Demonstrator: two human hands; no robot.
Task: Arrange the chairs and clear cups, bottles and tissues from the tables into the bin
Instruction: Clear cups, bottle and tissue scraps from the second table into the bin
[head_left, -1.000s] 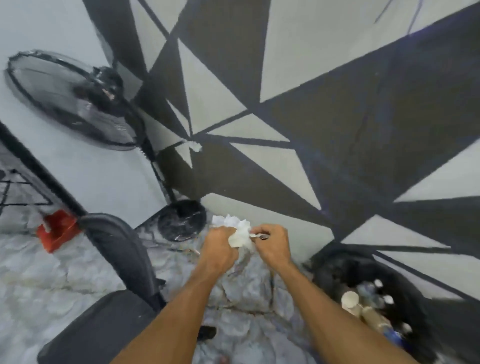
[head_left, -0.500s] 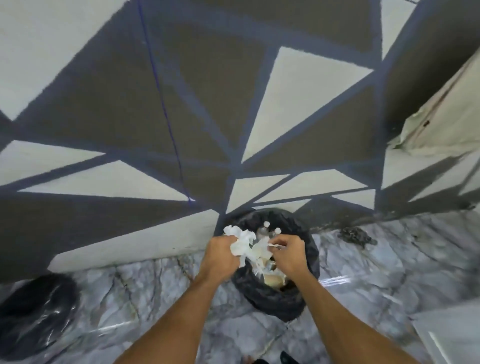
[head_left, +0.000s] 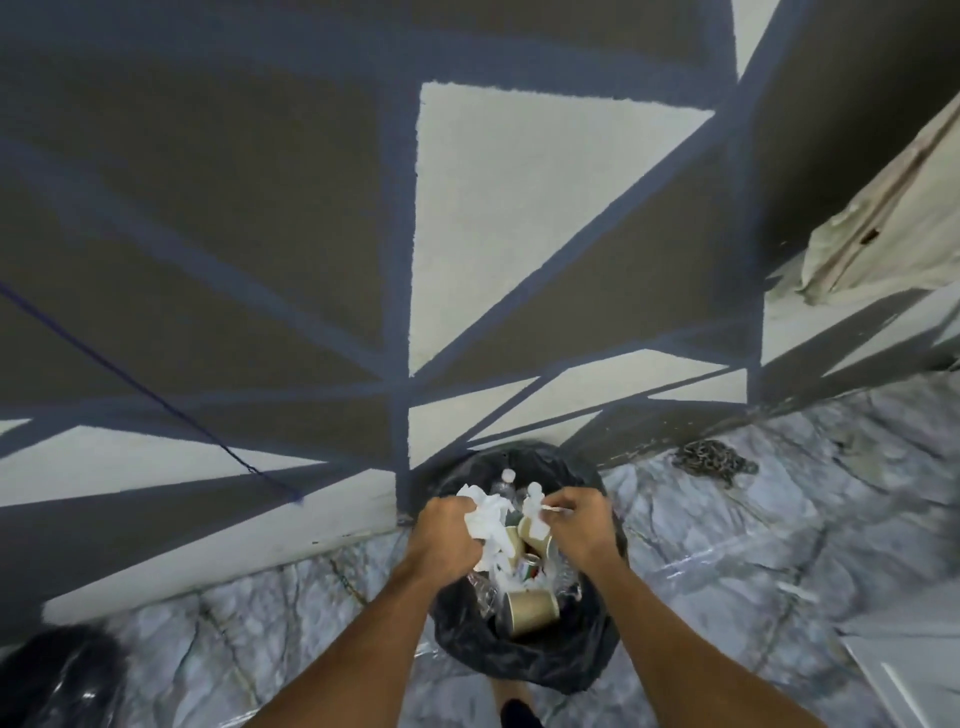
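1. Wall (head_left: 311, 208): painted in dark, grey-blue and cream triangles; fills the upper view.
2. Floor (head_left: 779, 545): grey veined marble, meeting the wall along a slanted line.
3. Pale cloth (head_left: 893, 208): draped at the right edge, above the floor.
4. Bin (head_left: 545, 660): round, lined with a black bag, standing on the floor against the wall, directly beneath both hands. Already holds paper cups (head_left: 530, 610), clear bottles (head_left: 506, 480) and a small can (head_left: 530, 564).
5. Black bag (head_left: 52, 675): glossy, at the lower left corner, well apart from the bin.
6. Dark chain-like heap (head_left: 711, 457): on the floor by the wall, right of the bin.
7. Left hand (head_left: 447, 535): over the bin's left rim, grip clamped on the tissues.
8. Right hand (head_left: 582, 525): over the right rim, fingers curled, grip pinching a white scrap (head_left: 550, 510); its kind cannot be told.
9. Tissues (head_left: 485, 514): crumpled white wad, held above the bin's mouth, sticking out between the two hands.
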